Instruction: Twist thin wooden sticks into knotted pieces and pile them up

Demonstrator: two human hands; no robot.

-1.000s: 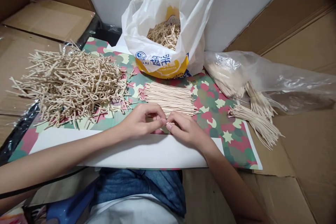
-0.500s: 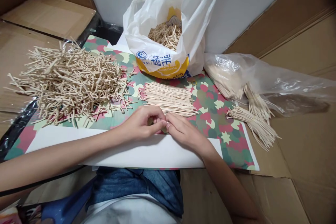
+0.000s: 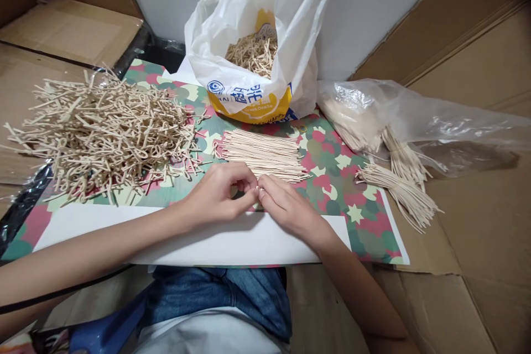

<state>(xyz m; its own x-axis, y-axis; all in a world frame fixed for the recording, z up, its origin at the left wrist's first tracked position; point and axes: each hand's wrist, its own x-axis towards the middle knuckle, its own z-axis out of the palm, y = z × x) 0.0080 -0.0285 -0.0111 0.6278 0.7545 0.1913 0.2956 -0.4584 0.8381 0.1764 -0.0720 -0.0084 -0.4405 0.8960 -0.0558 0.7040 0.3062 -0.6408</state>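
Observation:
My left hand [image 3: 218, 196] and my right hand [image 3: 286, 207] meet fingertip to fingertip over a camouflage-patterned board [image 3: 332, 177]. Both are pinched closed on one thin pale stick [image 3: 258, 190], mostly hidden by the fingers. Just beyond them lies a neat row of straight sticks [image 3: 261, 155]. A big heap of knotted sticks [image 3: 103, 133] covers the board's left side.
A white and yellow plastic bag [image 3: 253, 94] holding more knotted sticks stands at the back. A clear plastic bag [image 3: 415, 121] with stick bundles [image 3: 402, 191] lies to the right. Cardboard sheets [image 3: 477, 221] surround the board. A blue stool edge [image 3: 103, 332] shows below.
The hands have stayed together, fingers working slightly on the stick; its end showing between them a second ago is now covered. The view has shifted a little.

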